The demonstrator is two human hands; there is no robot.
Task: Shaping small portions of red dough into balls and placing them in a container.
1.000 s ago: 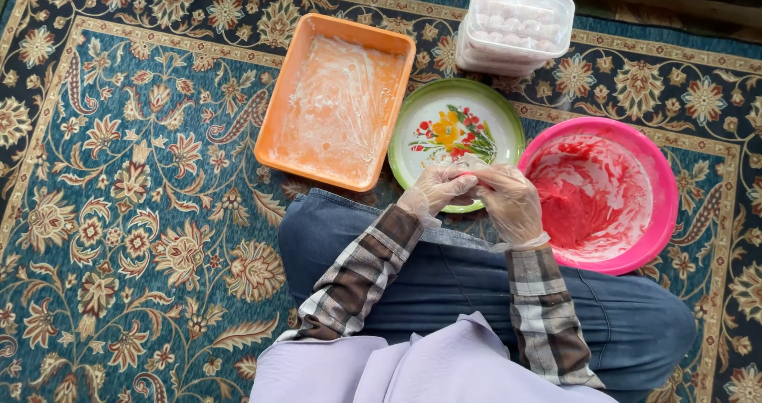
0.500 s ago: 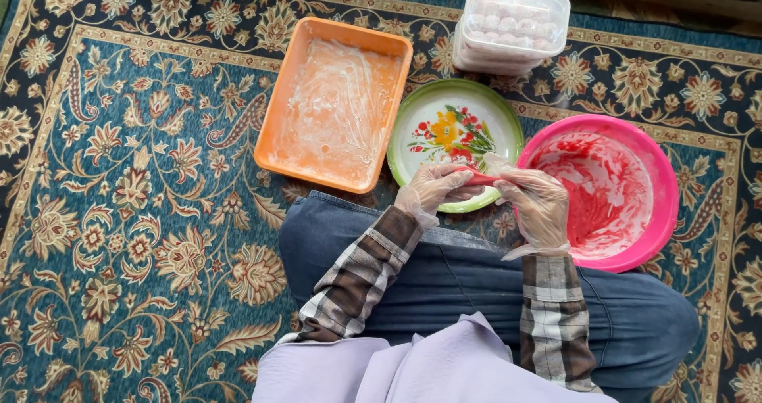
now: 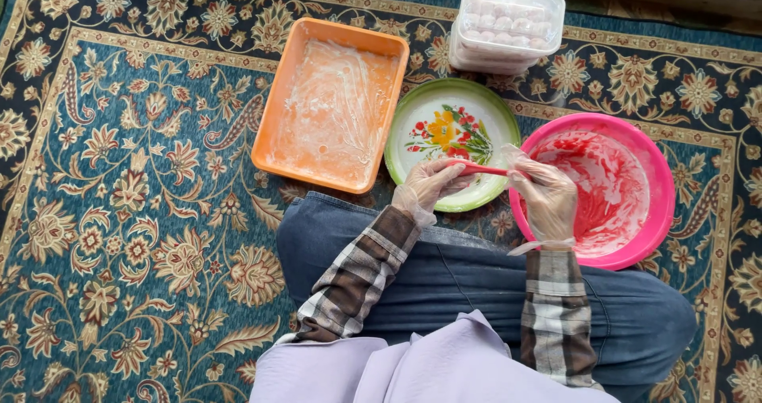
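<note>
Seen from the head camera, a person sits cross-legged on a patterned blue carpet (image 3: 119, 213), both hands in thin clear gloves. The left hand (image 3: 432, 185) is curled with its fingertips pinched on one end of a slim red spatula (image 3: 480, 168), held over the near edge of a green-rimmed floral plate (image 3: 444, 125). The right hand (image 3: 548, 197) is closed around the spatula's other end, at the left rim of a pink bowl (image 3: 635, 236) smeared red and white. Farther left lies a floured orange tray (image 3: 333, 113); a lidded clear container (image 3: 508, 26) of pale round pieces stands at the far side.
</note>
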